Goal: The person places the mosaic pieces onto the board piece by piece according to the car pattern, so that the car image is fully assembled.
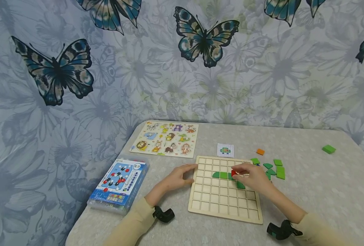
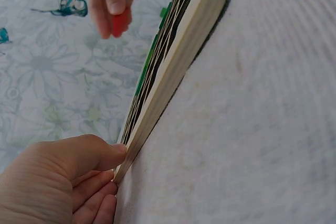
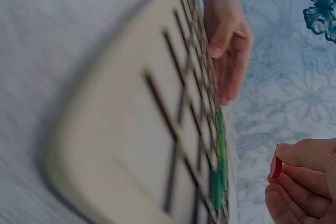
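Note:
A wooden grid board (image 1: 206, 199) lies on the table. My right hand (image 1: 254, 177) holds a small red piece (image 3: 275, 162) between thumb and fingers, above the board and apart from it. Beneath and around that hand sit several green pieces on the grid: a rounded one (image 1: 216, 175), a light green square (image 1: 223, 175) and a darker one (image 1: 240, 185) a row nearer me. At the board's left edge rests my left hand (image 1: 176, 178), thumb and fingers spread against the side; the left wrist view shows its thumb touching the rim.
Loose green pieces (image 1: 280, 172) and an orange one (image 1: 260, 151) lie right of the board; a green block (image 1: 328, 149) sits farther right. Behind the board is a pattern card (image 1: 225, 150). An animal puzzle (image 1: 166, 138) and a boxed molecule set (image 1: 118, 184) lie left.

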`<state>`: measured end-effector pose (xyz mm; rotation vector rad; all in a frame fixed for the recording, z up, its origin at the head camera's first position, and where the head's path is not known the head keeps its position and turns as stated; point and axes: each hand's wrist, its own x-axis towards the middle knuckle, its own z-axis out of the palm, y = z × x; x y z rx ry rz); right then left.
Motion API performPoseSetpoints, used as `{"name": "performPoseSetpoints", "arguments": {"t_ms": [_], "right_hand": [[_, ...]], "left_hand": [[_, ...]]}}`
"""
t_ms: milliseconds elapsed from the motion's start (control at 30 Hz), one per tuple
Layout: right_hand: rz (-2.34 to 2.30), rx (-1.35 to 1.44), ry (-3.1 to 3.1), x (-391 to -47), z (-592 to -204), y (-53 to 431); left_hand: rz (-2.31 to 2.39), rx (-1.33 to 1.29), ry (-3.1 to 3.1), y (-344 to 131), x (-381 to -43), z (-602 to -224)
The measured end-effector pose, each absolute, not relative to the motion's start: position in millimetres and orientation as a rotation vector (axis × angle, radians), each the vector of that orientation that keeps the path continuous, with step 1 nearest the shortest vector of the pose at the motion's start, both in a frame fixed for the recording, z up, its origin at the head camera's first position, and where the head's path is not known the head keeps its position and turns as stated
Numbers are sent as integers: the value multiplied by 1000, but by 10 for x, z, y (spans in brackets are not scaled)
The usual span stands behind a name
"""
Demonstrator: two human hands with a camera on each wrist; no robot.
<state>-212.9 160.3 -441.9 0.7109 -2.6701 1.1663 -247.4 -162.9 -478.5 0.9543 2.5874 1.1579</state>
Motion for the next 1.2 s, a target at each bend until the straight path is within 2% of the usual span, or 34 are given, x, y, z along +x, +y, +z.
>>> {"name": "performPoseSetpoints", "arguments": {"t_ms": [500, 1033, 1200], "right_hand": [[903, 806, -2618, -1973, -4714, 1493], [927, 870, -2593, -1983, -4701, 1507], [1007, 835, -2639, -2015, -4594, 1542]], "left_hand": [[1180, 930, 2577, -1620, -2457, -4771], [1178, 937, 2579, -1624, -2478, -4798], [1179, 936, 2584, -1625, -2470, -4794]]}}
